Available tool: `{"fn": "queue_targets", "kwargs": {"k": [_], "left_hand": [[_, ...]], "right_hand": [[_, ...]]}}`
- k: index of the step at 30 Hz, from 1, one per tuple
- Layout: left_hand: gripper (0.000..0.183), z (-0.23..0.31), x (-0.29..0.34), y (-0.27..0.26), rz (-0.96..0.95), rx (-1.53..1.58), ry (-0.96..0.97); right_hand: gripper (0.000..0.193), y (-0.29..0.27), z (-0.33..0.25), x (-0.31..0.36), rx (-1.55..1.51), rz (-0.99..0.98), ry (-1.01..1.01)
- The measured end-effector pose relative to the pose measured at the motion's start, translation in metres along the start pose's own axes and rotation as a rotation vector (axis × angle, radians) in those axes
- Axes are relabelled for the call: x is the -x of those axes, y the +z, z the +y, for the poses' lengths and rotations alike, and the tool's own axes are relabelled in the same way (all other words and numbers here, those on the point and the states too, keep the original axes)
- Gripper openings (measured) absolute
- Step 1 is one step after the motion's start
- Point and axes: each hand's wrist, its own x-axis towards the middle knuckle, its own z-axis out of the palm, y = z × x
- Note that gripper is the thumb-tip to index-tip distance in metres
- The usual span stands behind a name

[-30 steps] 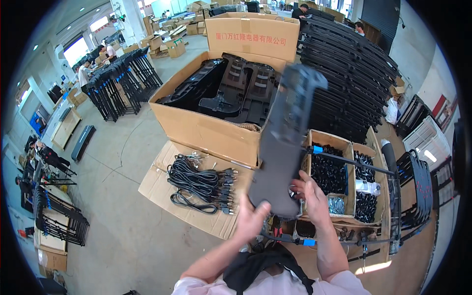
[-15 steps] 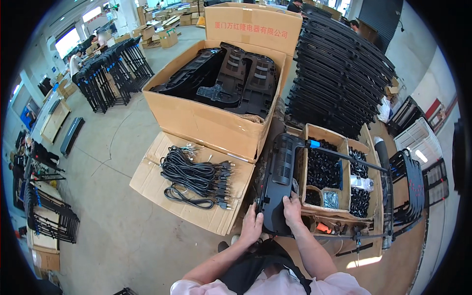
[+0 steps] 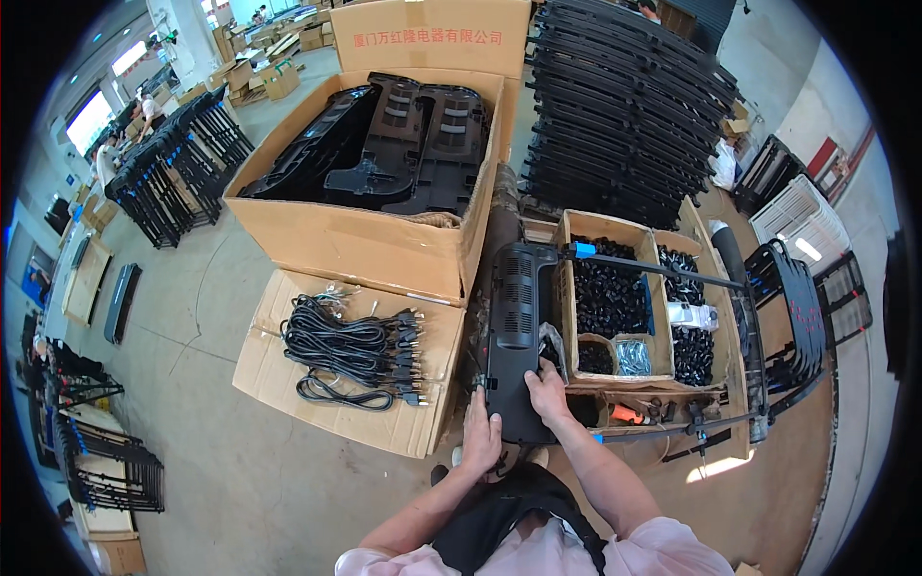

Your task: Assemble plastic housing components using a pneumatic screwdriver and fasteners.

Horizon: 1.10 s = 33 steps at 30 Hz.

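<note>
A long black plastic housing (image 3: 516,370) with a raised, slotted vent section (image 3: 520,300) at its far end lies in front of me, pointing away. My left hand (image 3: 482,434) rests along its near left edge, fingers stretched and flat against the side. On the opposite edge, my right hand (image 3: 547,392) grips the housing, thumb on top; the other fingers are partly hidden. A black metal frame (image 3: 663,269) with blue end clips (image 3: 584,251) extends from the housing's right side across the parts box.
Right of the housing, a divided wooden parts box (image 3: 661,317) holds small black pieces and screws. Bundled black power cords (image 3: 336,341) lie on cardboard (image 3: 264,370) at left. Behind stands an open carton (image 3: 365,235) of black plastic parts, beside a tall stack of black frames (image 3: 624,115).
The view has shifted, with surroundings moving left in the picture. The housing points more straight ahead, and a blue clip now shows near its close right end. Both hands remain at its edges.
</note>
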Motion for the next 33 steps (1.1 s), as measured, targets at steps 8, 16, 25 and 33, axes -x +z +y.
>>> {"fn": "queue_targets", "kwargs": {"k": [8, 16, 25, 33], "left_hand": [[0.063, 0.018, -0.004, 0.0, 0.062, 0.112, -0.119], [0.009, 0.107, 0.073, 0.044, -0.368, 0.017, 0.162], [0.014, 0.046, 0.005, 0.243, -0.21, -0.357, 0.288], [0.044, 0.015, -0.072, 0.3, -0.505, -0.357, 0.073]], "right_hand": [[0.056, -0.083, -0.029, 0.016, 0.205, -0.055, -0.133], [0.026, -0.313, 0.043, 0.111, 0.006, -0.618, 0.51], [0.028, -0.284, 0.285, 0.014, -0.769, 0.091, 0.713], [0.036, -0.258, 0.278, -0.054, -0.808, 0.567, 0.891]]}}
